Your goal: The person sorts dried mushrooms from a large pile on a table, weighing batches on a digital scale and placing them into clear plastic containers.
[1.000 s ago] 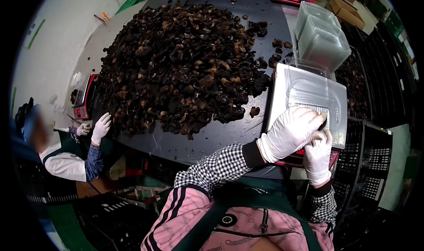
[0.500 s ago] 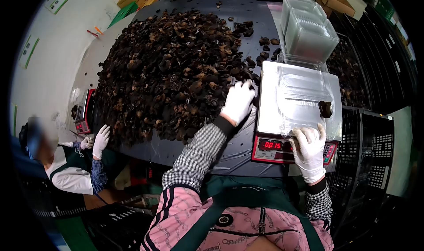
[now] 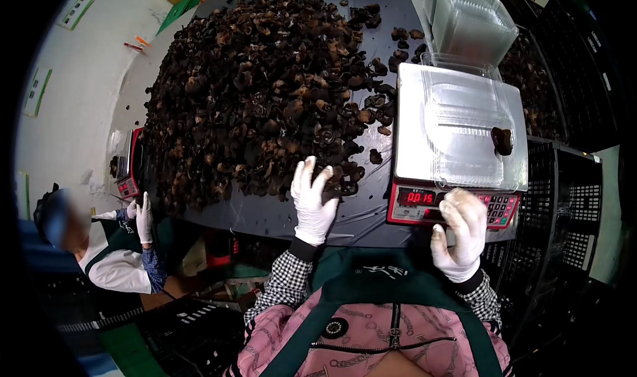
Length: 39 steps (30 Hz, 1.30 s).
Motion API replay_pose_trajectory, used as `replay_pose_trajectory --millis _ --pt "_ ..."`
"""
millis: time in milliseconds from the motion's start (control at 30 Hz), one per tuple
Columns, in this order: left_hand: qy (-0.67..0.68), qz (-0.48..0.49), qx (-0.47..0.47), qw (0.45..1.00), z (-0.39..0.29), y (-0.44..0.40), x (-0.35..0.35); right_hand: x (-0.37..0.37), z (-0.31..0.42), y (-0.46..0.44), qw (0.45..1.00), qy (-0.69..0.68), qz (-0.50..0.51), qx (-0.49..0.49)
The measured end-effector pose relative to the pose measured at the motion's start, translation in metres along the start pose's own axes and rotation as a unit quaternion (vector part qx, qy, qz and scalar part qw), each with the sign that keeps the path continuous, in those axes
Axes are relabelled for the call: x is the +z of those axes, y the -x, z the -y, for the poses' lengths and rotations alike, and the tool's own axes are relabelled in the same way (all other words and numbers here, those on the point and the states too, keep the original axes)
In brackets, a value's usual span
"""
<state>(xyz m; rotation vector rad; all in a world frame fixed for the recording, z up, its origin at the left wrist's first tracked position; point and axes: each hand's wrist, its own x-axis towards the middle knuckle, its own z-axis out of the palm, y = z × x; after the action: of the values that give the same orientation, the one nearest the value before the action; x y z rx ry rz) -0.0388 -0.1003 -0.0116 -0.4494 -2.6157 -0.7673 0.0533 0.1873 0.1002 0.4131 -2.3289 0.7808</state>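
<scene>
A large pile of dark brown mushroom-like pieces [image 3: 252, 98] covers much of the grey table. My left hand [image 3: 313, 203], in a white glove, is at the pile's near edge, its fingers apart beside some dark pieces. My right hand [image 3: 459, 234], also gloved, hovers at the front of the red scale [image 3: 411, 214], fingers curled but apart and nothing between them. The display reads 0.015. On the scale's metal plate [image 3: 408, 125] lies an open clear plastic tray [image 3: 458, 125], with one dark piece [image 3: 501, 141] in its right part.
Clear containers [image 3: 471, 28] are stacked behind the scale. Black crates [image 3: 570, 211] stand at the right. Another person [image 3: 123, 264] in white gloves is at the left, beside a second red scale [image 3: 128, 187]. More dark pieces lie beyond the stack's right side.
Both hands have parted from over the tray. The left went to the pile and then along its near edge; the right drew back to the scale's front. One dark piece now lies in the tray.
</scene>
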Motion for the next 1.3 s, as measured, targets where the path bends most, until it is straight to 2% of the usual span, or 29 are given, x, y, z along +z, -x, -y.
replay_pose_trajectory --millis 133,200,267,400,433,500,567,667,767,900,1000,1067,1133,1300 --pt "-0.005 0.022 -0.037 0.999 0.004 0.005 -0.020 0.024 0.016 0.020 0.989 -0.126 0.051 0.064" --pt "-0.013 0.018 -0.021 1.000 0.017 0.014 -0.017 0.036 0.022 0.032 0.979 -0.165 0.076 0.096" --pt "-0.020 0.059 -0.025 0.998 0.017 0.022 -0.022 0.043 0.028 0.046 0.951 -0.230 0.126 0.165" --pt "-0.062 0.180 -0.020 0.982 -0.006 0.018 -0.046 0.057 0.032 0.062 0.926 -0.271 0.120 0.234" --pt "-0.068 0.160 0.020 0.985 -0.016 0.006 -0.054 0.058 0.032 0.062 0.925 -0.269 0.121 0.239" --pt "0.008 0.095 0.073 0.993 -0.024 -0.022 -0.049 0.061 0.031 0.064 0.922 -0.275 0.108 0.252" --pt "0.060 0.005 0.116 0.991 -0.035 -0.057 -0.030 0.061 0.032 0.062 0.922 -0.272 0.110 0.254" --pt "0.057 -0.025 0.157 0.986 -0.036 -0.124 0.027 0.060 0.033 0.060 0.926 -0.262 0.115 0.246" --pt "-0.099 0.056 0.131 0.985 -0.035 -0.179 0.086 0.057 0.033 0.061 0.928 -0.257 0.108 0.248" --pt "-0.161 0.110 0.153 0.969 -0.021 -0.197 0.125 0.051 0.032 0.065 0.920 -0.273 0.094 0.265" --pt "0.028 0.042 0.128 0.990 -0.041 -0.173 0.045 0.051 0.029 0.071 0.912 -0.284 0.088 0.284" --pt "0.097 0.023 0.093 0.991 -0.031 -0.132 -0.007 0.052 0.029 0.072 0.900 -0.295 0.108 0.302" --pt "0.129 0.094 -0.006 0.987 -0.016 -0.080 -0.064 0.055 0.029 0.072 0.883 -0.320 0.136 0.315" --pt "-0.003 0.152 -0.205 0.967 0.031 0.060 -0.156 0.077 0.030 0.075 0.865 -0.353 0.190 0.301"
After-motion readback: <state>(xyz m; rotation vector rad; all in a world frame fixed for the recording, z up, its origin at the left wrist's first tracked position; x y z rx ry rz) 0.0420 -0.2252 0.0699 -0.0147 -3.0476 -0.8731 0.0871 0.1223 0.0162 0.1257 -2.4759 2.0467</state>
